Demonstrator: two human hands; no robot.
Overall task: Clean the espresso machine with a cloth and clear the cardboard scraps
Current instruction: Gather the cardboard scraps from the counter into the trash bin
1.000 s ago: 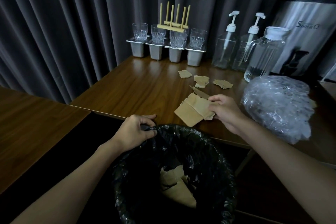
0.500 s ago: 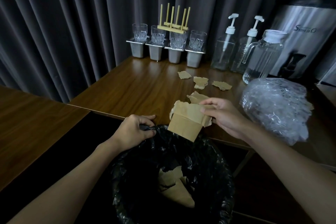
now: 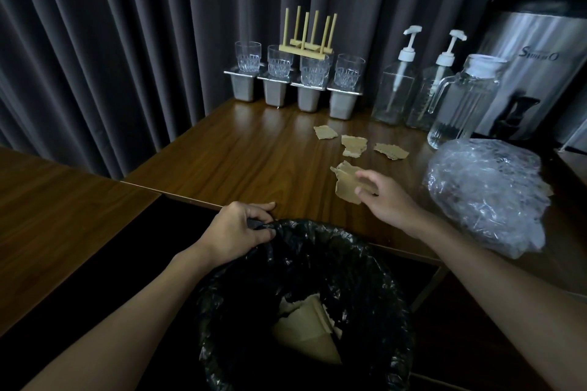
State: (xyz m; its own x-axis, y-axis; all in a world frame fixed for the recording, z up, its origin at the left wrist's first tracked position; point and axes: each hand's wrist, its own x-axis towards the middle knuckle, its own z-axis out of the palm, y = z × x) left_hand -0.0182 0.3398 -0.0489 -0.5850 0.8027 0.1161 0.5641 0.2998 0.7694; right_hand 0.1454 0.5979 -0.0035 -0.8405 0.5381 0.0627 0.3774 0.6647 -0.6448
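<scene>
Nearest to me is the round bin lined with a black plastic bag (image 3: 374, 289), and tan cardboard pieces (image 3: 309, 330) lie at its bottom. My left hand (image 3: 236, 230) is at the rim on the near-left side, fingers (image 3: 265, 208) curled and pinching a fold of the bag against the edge of the dark wooden worktop (image 3: 247, 155).

Just beyond the bin, my right hand (image 3: 386, 197) is over the worktop with its fingers (image 3: 370, 176) spread and loosely bent, tips at the right edge of a torn tan cardboard scrap (image 3: 344, 184) that lies flat on the wood (I cannot tell whether the thumb actually grips it). To the right of that hand sits a crumpled bundle of clear bubble wrap (image 3: 486, 194).

Farther back, 3 smaller torn cardboard scraps (image 3: 353, 145) lie close together on the worktop. Behind them stand a ribbed clear glass pitcher (image 3: 460, 105) and 2 clear pump bottles with white heads (image 3: 395, 89). To the left, 4 clear tumblers (image 3: 279, 62) stand on 4 steel containers (image 3: 274, 92), with a pale wooden peg rack (image 3: 309, 41) on top. A tall brushed-steel machine (image 3: 536, 73) fills the far right, and grey pleated curtains (image 3: 127, 41) hang behind.
</scene>
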